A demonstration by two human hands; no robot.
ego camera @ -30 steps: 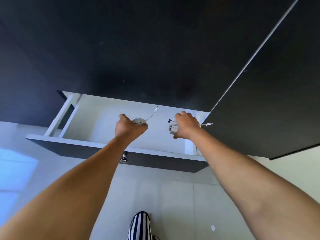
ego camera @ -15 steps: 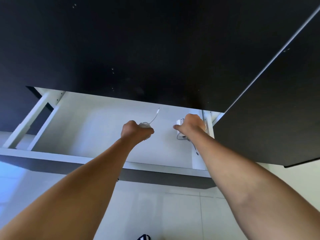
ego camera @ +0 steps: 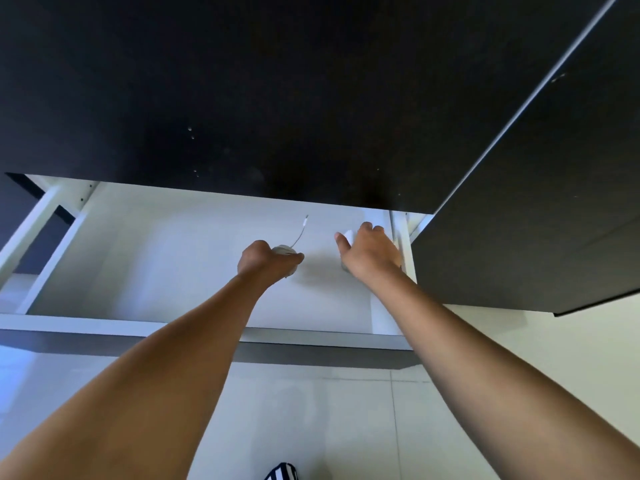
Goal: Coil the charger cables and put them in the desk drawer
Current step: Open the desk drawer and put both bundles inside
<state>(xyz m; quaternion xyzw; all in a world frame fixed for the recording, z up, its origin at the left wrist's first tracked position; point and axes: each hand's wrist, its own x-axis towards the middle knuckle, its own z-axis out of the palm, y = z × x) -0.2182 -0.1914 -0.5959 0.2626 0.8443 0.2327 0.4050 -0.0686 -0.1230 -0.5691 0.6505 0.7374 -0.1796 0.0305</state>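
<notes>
My left hand [ego camera: 265, 259] is curled into a fist around one coiled white cable [ego camera: 284, 251], and one loose end with a small plug [ego camera: 305, 219] trails up and away from it over the drawer floor. My right hand [ego camera: 370, 254] is spread, fingers splayed and thumb out, hovering over a white charger block [ego camera: 347, 235] that peeks out just past the thumb; most of that item is hidden under the palm, so I cannot tell if the hand still touches it. Both hands sit inside the one open drawer [ego camera: 166, 258], white inside, toward its right half. Its front rail [ego camera: 104, 323] runs across below my two forearms. Above it is the dark desk top [ego camera: 277, 91], and a dark panel [ego camera: 540, 216] stands to the right. A pale tiled floor [ego camera: 311, 410] lies beneath.
</notes>
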